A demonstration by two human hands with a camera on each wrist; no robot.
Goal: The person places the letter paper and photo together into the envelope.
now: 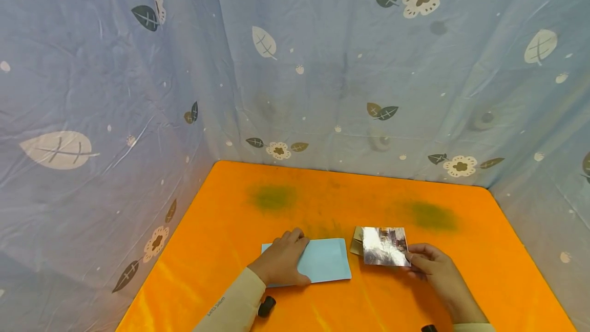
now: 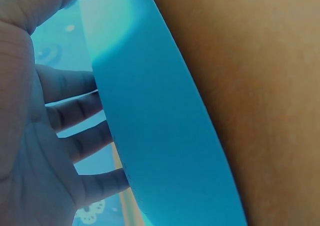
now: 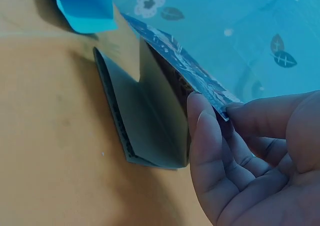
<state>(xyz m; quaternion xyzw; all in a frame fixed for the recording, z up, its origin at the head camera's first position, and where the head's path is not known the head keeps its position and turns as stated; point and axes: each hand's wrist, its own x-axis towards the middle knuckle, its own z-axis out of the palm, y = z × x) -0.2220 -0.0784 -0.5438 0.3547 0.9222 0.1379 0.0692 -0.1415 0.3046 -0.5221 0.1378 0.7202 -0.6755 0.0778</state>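
My left hand lies across a light blue paper envelope on the table, gripping it with the fingers at its far edge and the thumb at the near one. In the left wrist view the fingers press against one long edge of the envelope. The envelope's right end gapes a little in the right wrist view. To its right, my right hand pinches the corner of a glossy printed card between thumb and fingers. Beneath that card a folded tan card stands partly spread, its left end showing.
An orange cloth covers the table, with two greenish smudges near the back. Pale blue curtains printed with leaves and flowers enclose the back and both sides. Small black pieces sit by each wrist.
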